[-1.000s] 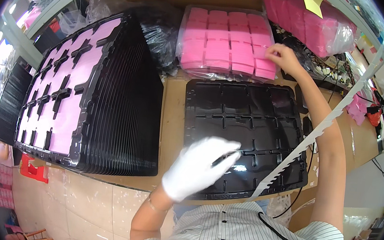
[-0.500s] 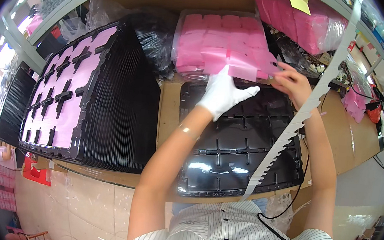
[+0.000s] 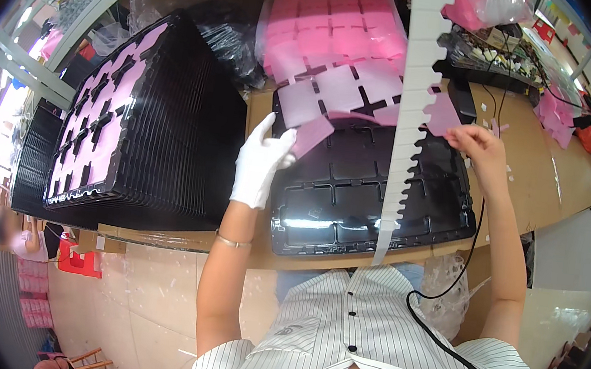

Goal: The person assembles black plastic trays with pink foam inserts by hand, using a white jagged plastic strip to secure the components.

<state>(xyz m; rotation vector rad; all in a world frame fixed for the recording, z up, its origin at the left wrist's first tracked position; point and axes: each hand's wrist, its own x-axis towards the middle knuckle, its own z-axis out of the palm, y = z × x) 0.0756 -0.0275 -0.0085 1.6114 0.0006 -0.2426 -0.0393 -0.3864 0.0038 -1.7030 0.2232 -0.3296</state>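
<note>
A thin pink sheet with cross-shaped cutouts stretches between my hands, its near edge sagging and curled. My left hand, in a white glove, pinches the sheet's near left corner. Bare, my right hand grips the near right corner between thumb and fingers. Beneath the sheet lies a black plastic tray with raised cross ribs; its far part is covered. Behind it sits a pile of pink cut-out sheets. A white strip with a toothed edge crosses the view and hides part of the sheet and tray.
On the left stands a tall stack of black trays with pink sheets in the top one. Black plastic wrapping lies behind. A box of small parts is at the back right. A black cable runs down my right side.
The pink sheet has been pulled from the pile toward me, over the tray's far part. My left hand moved left and nearer; my right hand moved slightly right and nearer.
</note>
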